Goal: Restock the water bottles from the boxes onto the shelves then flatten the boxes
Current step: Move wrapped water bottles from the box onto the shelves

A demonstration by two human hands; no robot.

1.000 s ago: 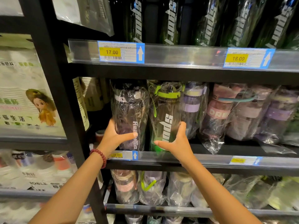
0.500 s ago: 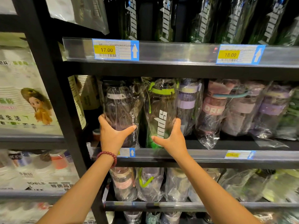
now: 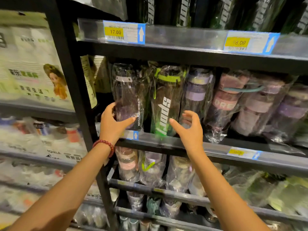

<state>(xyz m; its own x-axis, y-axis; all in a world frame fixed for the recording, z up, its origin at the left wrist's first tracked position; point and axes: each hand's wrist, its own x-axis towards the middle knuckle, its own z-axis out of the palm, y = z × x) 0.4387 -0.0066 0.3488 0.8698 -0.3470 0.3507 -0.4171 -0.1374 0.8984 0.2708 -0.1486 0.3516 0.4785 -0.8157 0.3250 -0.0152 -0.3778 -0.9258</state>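
A dark smoky bottle [image 3: 125,92] in clear plastic wrap stands at the left end of the middle shelf [image 3: 175,144]. My left hand [image 3: 112,125], with a red bead bracelet at the wrist, grips its lower part. Beside it stands a black bottle with a green lid and white "Sport" lettering [image 3: 166,100]. My right hand [image 3: 190,130] hovers just in front of that bottle's right side, fingers spread and curled, holding nothing. A purple-banded bottle [image 3: 197,94] stands behind my right hand.
Pink and purple wrapped bottles [image 3: 246,104] fill the rest of the shelf. The shelf above carries dark bottles and price tags 17.00 [image 3: 124,32] and 18.00 [image 3: 250,42]. Lower shelves hold more wrapped bottles [image 3: 150,169]. A black upright post [image 3: 73,84] borders the left, with boxed goods [image 3: 30,64] beyond.
My right hand has let go of the Sport bottle and pulled back with fingers spread. My left hand stays on the dark bottle. The view shifted slightly.
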